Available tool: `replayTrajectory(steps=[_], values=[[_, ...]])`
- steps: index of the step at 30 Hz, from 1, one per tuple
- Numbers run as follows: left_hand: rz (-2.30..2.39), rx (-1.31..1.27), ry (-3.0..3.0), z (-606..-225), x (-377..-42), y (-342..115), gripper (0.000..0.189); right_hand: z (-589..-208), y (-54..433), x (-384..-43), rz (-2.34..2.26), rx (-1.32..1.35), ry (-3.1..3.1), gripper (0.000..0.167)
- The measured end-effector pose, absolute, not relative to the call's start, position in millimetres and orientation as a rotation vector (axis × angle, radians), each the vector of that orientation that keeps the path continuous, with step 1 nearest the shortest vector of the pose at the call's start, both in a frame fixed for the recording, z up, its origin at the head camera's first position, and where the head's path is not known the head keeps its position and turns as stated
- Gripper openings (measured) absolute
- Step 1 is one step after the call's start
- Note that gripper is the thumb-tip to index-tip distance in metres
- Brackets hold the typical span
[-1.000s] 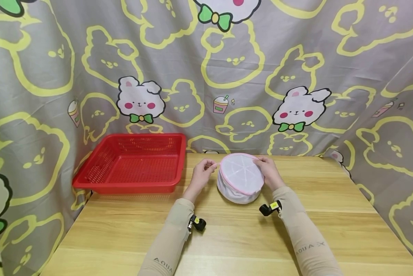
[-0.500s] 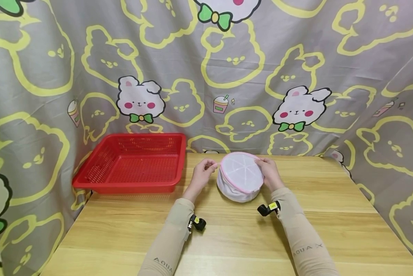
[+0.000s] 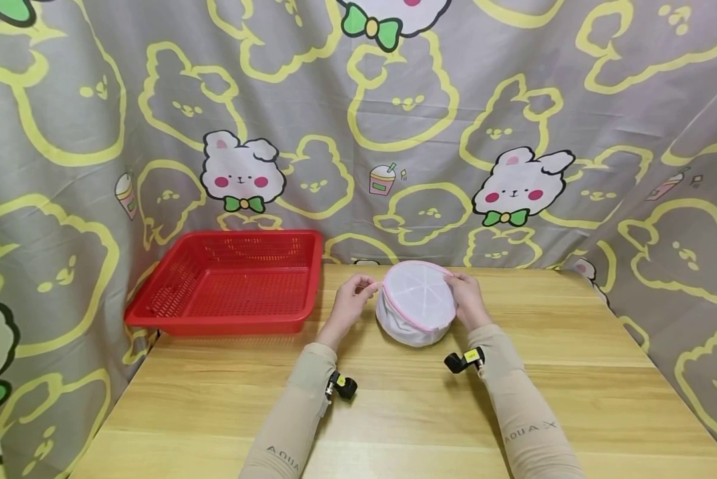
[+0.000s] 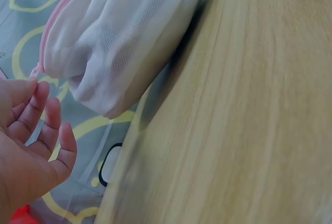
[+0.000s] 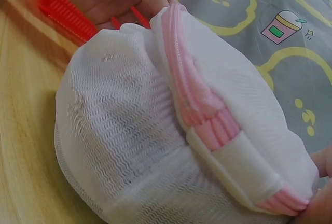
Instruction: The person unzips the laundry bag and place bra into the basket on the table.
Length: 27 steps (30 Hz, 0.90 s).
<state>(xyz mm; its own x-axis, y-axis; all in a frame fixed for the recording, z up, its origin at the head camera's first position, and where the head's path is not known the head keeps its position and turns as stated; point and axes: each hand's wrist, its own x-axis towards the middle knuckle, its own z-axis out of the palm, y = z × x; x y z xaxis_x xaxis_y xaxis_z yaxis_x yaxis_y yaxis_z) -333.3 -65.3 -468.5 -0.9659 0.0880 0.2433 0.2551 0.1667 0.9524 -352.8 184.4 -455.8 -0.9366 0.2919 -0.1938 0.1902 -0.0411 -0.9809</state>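
A round white mesh laundry bag (image 3: 421, 296) with a pink zipper round its top edge sits tilted between both hands. At its left side my left hand (image 3: 353, 303) pinches the pink zipper pull (image 4: 36, 70) between thumb and forefinger, the other fingers loosely bent. My right hand (image 3: 467, 298) grips the bag's right rim, thumb over the top and fingers hidden behind. In the right wrist view the pink zipper band (image 5: 194, 86) runs along the bag, partly under a white elastic strip (image 5: 246, 169). The zipper looks closed along the part that shows.
A red plastic basket (image 3: 232, 326) with slotted walls stands on the wooden table (image 3: 394, 412), left of the bag. A grey curtain (image 3: 322, 93) with cartoon rabbits hangs behind and at both sides. Small black cameras sit on both sleeved wrists.
The bag has turned and tipped slightly away, with my right hand shifting a little to the left along with it. My left hand keeps its pinch in nearly the same place.
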Motion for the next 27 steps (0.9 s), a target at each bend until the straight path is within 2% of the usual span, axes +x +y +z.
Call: replayTrajectory(steps=[17,27], values=[[-1.94,-0.358,-2.283,-469.0,-333.8,-66.1,0.015,-456.3,177.7,-349.2,2.176,-0.585,-1.962,0.007],[-1.982,-0.247,-2.265,-467.6,-335.1,-69.7,0.014,-455.1,187.2,-343.9,2.237,-0.472,-2.128,0.016]])
